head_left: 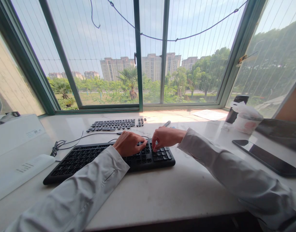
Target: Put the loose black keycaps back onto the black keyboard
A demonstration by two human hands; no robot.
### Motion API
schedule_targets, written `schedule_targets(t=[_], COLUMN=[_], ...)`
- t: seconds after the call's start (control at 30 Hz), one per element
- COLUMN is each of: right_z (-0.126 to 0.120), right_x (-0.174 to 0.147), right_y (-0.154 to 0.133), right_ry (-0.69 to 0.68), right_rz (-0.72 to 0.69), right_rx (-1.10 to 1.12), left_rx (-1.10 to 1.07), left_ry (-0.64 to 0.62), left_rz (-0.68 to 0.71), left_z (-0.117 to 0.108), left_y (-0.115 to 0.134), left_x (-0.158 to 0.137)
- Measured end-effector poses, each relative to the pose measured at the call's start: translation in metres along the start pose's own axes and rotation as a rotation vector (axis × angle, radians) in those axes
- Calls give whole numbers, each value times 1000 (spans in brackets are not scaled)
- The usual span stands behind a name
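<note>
A window (pixel 137 42) at 12 o'clock, oddments at 3 and 9.
Outside, pale buildings (pixel 152 67) rise at 12 and leafy trees (pixel 206 75) at 2; a dark cord (pixel 176 40) sags across between 12 and 1. At 3 lies a white sheet (pixel 208 114); farther out, a dark cylinder (pixel 231 116) stands just beside a bagged cup (pixel 248 125). A flat black device (pixel 266 157) lies towards 4, a white box (pixel 17 135) at 9.

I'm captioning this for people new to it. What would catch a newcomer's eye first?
Probably the black keyboard across the middle of the pale counter, with the left hand and right hand bent over its right half. Behind it, loose keycaps lie in rows. The big window, looking out on trees and buildings, fills much of the upper view.
</note>
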State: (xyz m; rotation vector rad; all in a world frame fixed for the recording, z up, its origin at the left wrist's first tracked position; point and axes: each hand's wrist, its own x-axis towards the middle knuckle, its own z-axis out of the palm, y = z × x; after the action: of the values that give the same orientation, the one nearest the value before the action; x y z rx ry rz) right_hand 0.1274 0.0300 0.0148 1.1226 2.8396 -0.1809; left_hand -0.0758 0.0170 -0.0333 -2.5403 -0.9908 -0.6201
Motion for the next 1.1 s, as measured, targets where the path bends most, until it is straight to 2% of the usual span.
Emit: schedule_targets(t=[0.23, 0.63, 0.9, 1.1], right_z=[2, 4, 4, 5], right_x=[0, 1, 0, 0], right_y=[2, 1, 1, 2], right_ry=[16, 52, 37, 63], right_rz=[-74, -40, 11, 7], right_rx=[14, -23, 49, 58], left_rx=[-4, -7, -316, -384], left_ry=[-18, -19, -100, -120], left_rz=[-17, -7, 182, 192], left_z=[1, 0, 2, 3], left_y=[-1, -2, 3, 5], left_x=[0, 0, -4, -4])
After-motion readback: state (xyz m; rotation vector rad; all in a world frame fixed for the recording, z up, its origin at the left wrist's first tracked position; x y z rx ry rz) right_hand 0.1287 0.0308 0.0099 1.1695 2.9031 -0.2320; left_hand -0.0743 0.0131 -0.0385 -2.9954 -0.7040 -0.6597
